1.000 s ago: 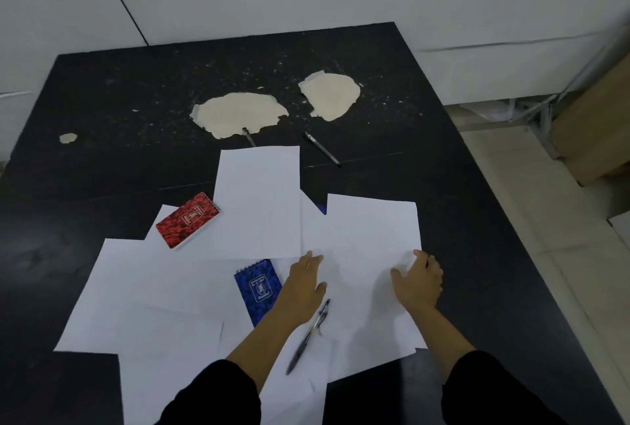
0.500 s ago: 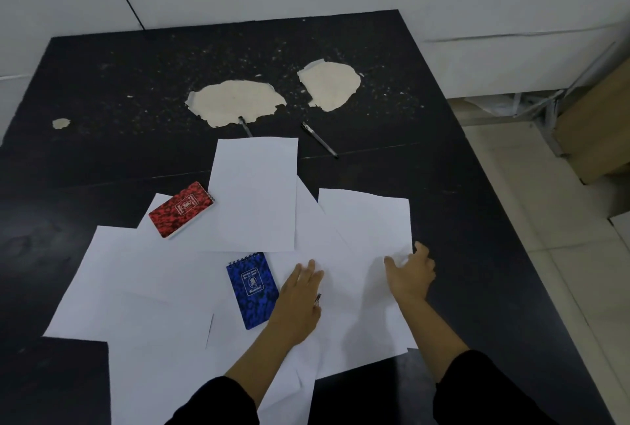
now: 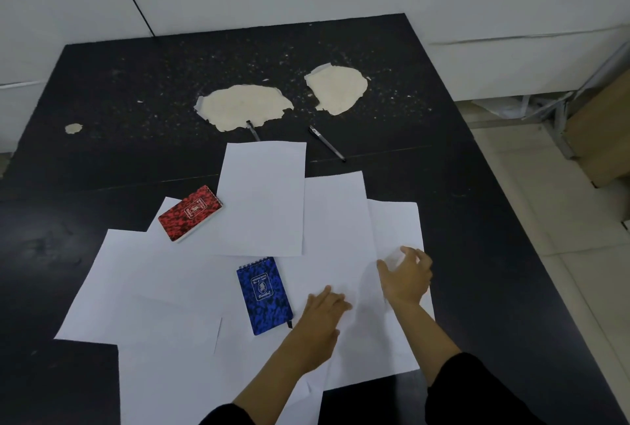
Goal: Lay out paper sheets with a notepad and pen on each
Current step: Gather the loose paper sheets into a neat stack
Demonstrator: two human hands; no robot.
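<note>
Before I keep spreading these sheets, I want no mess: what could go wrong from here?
The overlapping paper sheets may drag together as the left hand and right hand slide one, shifting the blue notepad. The pen lies on the bare table and could roll if nudged.

Two notepads [image 3: 264, 295] on overlapping sheets [image 3: 262, 196], two pens [image 3: 326, 143] behind them.

White sheets [image 3: 262, 192] overlapping — red notepad [image 3: 190, 213], blue notepad [image 3: 264, 295] atop.

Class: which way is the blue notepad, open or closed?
Closed. The blue notepad lies flat on the paper sheets, its patterned cover fully showing, spiral at the top.
</note>
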